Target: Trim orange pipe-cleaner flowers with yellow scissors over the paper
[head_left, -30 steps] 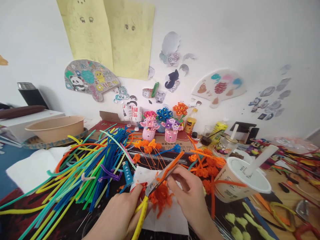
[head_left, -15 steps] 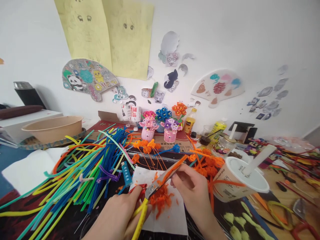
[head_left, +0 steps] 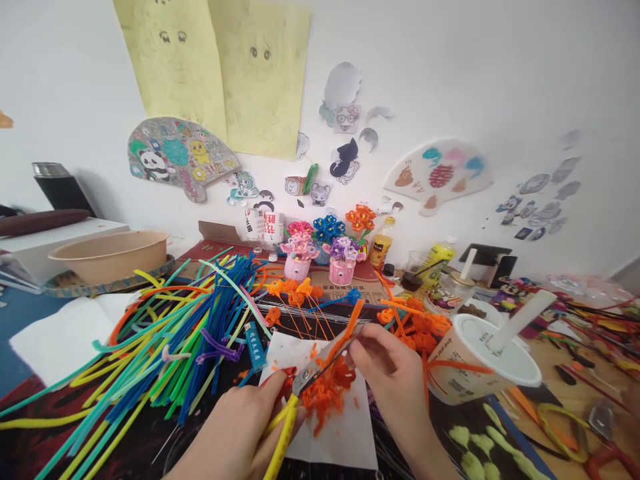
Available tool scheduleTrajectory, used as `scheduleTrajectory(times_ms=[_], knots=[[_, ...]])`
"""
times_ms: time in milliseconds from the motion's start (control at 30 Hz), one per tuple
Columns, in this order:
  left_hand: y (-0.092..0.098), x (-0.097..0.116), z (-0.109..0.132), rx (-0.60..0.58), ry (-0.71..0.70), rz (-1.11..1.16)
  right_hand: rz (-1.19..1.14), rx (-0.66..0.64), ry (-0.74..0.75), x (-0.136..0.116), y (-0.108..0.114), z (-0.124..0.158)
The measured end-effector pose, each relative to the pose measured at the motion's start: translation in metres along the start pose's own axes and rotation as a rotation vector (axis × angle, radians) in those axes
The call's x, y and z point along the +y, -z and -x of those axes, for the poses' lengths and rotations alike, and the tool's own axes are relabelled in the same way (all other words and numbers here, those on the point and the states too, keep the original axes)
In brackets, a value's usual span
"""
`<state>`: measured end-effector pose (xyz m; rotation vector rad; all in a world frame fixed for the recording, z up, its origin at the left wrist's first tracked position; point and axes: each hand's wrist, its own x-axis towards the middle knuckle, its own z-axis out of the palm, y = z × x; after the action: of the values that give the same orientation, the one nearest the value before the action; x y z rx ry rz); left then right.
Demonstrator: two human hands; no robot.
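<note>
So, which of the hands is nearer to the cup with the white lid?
Right. The right hand is just left of the cup; the left hand, holding the scissors, is farther left.

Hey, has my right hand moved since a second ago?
Yes. Your right hand has shifted slightly to the right: it is now closer to the lidded cup, which has stayed put.

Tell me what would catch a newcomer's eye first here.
The heap of multicoloured stems would likely come first, sprawled across the left. Front and centre, the left hand holds scissors above orange fluff on white paper. Behind, near the wall, stand bright potted craft flowers.
</note>
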<state>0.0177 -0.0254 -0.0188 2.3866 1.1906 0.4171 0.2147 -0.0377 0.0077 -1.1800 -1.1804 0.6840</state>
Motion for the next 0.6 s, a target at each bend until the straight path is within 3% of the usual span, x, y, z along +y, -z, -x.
scheduleTrajectory(times_ms=[333,600], knots=[[0.000,0.007,-0.001,0.050,0.003,-0.009,0.021,0.000,0.005,0.000,-0.009,0.005],[0.006,0.004,-0.001,-0.078,0.036,0.001,-0.050,-0.115,-0.046,0.001,-0.007,0.003]])
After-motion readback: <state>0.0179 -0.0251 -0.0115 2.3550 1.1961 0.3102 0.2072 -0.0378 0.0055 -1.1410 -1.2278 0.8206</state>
